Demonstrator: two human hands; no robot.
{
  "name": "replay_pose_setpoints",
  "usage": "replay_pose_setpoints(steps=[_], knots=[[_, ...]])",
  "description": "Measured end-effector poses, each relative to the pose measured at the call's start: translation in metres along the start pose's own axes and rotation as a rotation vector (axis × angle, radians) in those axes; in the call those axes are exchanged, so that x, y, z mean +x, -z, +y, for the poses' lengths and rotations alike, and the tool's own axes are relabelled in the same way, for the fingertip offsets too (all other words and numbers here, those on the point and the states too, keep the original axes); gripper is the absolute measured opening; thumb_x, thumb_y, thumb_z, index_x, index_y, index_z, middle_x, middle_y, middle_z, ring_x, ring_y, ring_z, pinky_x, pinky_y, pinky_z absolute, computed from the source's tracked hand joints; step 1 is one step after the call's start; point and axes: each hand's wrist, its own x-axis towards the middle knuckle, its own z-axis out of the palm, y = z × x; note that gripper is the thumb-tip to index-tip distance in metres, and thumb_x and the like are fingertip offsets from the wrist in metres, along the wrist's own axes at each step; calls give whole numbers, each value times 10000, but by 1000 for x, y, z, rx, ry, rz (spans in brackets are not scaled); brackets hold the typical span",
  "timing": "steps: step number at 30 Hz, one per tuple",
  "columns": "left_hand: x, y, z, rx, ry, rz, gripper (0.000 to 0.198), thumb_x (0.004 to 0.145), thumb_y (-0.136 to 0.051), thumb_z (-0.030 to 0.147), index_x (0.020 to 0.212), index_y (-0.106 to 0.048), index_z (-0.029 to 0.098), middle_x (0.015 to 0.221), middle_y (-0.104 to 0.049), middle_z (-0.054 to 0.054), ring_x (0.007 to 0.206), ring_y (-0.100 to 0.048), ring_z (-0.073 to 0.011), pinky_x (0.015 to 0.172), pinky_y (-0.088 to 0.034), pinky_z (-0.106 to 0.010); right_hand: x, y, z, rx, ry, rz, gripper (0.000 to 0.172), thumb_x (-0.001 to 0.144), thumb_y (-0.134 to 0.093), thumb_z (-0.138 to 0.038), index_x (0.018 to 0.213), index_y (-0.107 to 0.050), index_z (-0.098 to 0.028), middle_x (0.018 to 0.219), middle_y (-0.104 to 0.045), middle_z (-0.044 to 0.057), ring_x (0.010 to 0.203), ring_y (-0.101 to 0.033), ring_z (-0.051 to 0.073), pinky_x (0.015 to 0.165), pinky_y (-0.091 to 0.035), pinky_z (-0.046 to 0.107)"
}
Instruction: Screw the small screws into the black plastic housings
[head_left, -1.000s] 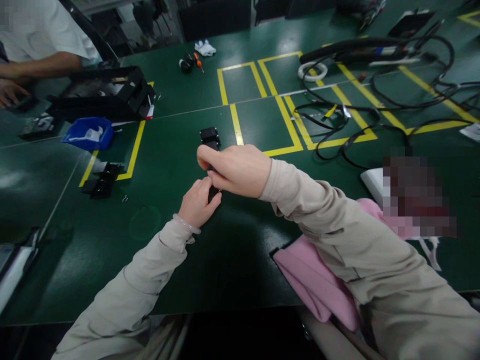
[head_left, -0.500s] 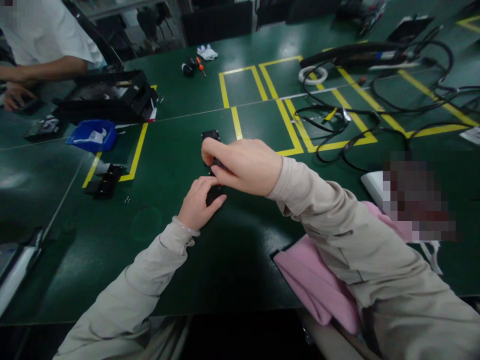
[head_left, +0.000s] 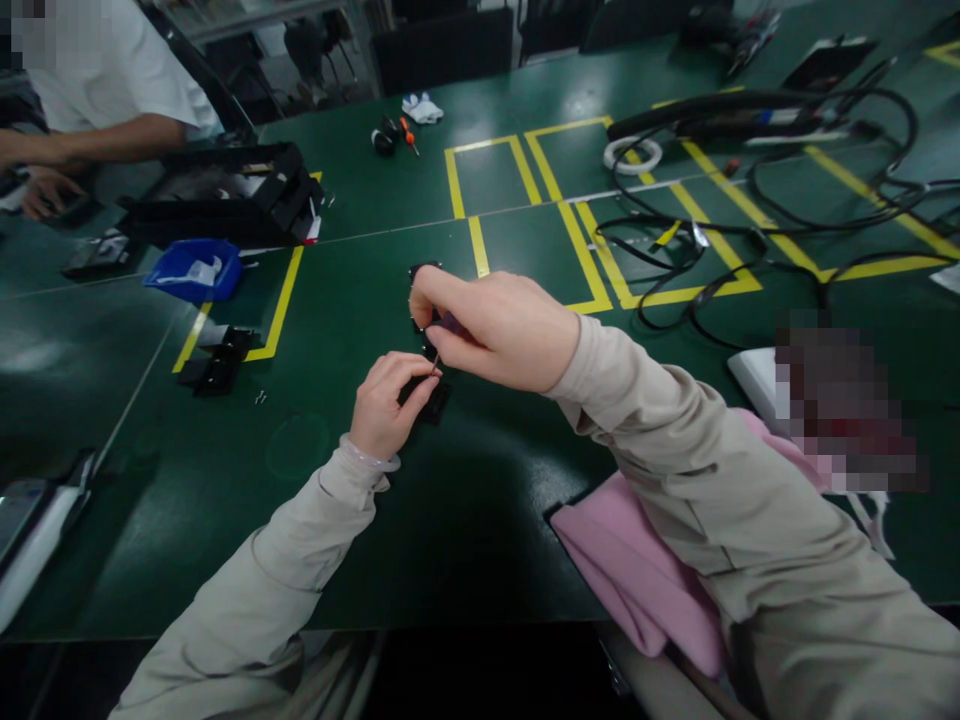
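Green tabletop (head_left: 480, 520) spreads out on every side of the grip, marked with yellow tape (head_left: 480, 245) in outlined boxes beyond it. At the centre, the person's right hand (head_left: 499, 325) has its fingers closed around a slim tool (head_left: 436, 362), whose thin shaft points down out of the grip toward the left fingertips. Just below and to the left of that grip, the left hand (head_left: 384, 405) has thumb and forefinger near each other by the shaft; whether they pinch anything, I cannot tell. Black parts (head_left: 435, 404) lie right under the two hands, partly covered, one end showing beside the left thumb and another just past the right knuckles.

Left of the grip sit more black pieces (head_left: 217, 370), with a few small screws (head_left: 260, 397) near them. Farther left and beyond are a blue tray (head_left: 169, 275) and a black box (head_left: 289, 195), where a co-worker's hand (head_left: 49, 190) rests. Right of the grip run black cables (head_left: 705, 300); nearer the body lies pink cloth (head_left: 637, 570).
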Motion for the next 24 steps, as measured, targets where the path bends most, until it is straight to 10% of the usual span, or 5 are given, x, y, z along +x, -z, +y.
replay_pose_setpoints(steps=[5, 13, 19, 24], knots=[[-1, 26, -29, 139, -7, 33, 236, 990, -510, 359, 993, -702, 221, 1009, -717, -58, 989, -648, -222, 898, -489, -377, -2, 4, 0, 45, 18, 105, 232, 988, -334, -253, 1160, -469, -176, 948, -621, 3, 837, -607, 118, 764, -424, 262], [-47, 90, -108, 536, 388, -76, 270, 920, -506, 425, 933, -706, 243, 906, -657, -75, 843, -566, -304, 707, -411, -409, -6, 2, 2, 101, 80, 281, 274, 1012, -290, -254, 1167, -486, -141, 1071, -585, 44, 969, -598, 117, 870, -439, 261], [-71, 104, -131, 357, 456, -61, 254, 911, -513, 498, 916, -669, 297, 791, -542, -59, 891, -514, -354, 746, -355, -446, 3, -8, 5, 377, 50, 488, 337, 1031, -300, -319, 1063, -593, -157, 1045, -649, 5, 913, -613, 78, 848, -459, 221], [-76, 106, -135, 379, 382, -16, 199, 923, -530, 453, 996, -656, 318, 808, -523, -55, 877, -515, -339, 723, -380, -458, 4, -24, 11, 434, -2, 382, 355, 1032, -306, -324, 1123, -593, -137, 1013, -636, 38, 923, -622, 98, 814, -500, 242]])
